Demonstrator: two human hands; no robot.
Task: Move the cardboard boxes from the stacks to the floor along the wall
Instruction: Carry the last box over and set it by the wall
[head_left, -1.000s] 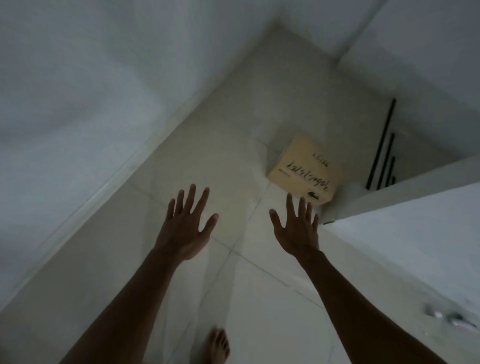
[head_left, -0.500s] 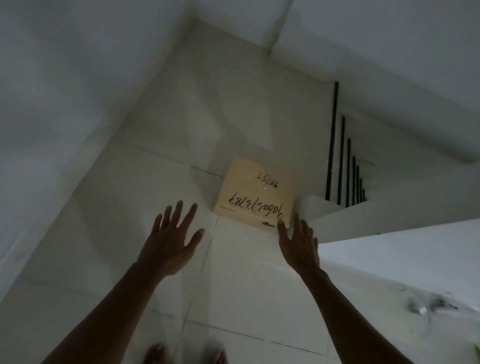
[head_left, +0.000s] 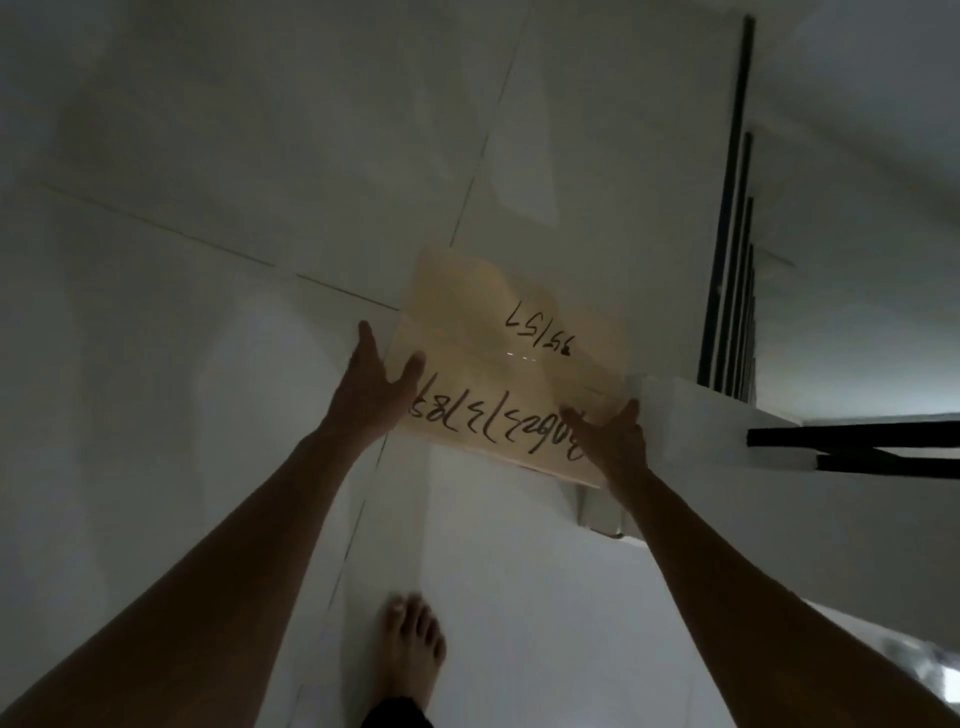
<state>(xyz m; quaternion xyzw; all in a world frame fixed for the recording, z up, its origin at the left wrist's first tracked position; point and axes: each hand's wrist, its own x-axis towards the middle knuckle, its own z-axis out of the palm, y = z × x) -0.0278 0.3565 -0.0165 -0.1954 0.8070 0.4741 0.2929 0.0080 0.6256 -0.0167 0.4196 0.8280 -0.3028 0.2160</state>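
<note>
A tan cardboard box with black handwritten numbers on its top sits on the pale tiled floor beside a white stair base. My left hand presses against the box's left side, thumb over the top edge. My right hand is on the box's near right corner, fingers spread against it. Both arms reach forward and down. The sides of the box under my palms are hidden.
A white step and black stair railing bars stand just right of the box. A black handrail juts in at the right. My bare foot is on the pale tiled floor below the box.
Both hands, spread in the air a second ago, have reached the box and now rest on its left and right sides. The view has come closer to the box.
</note>
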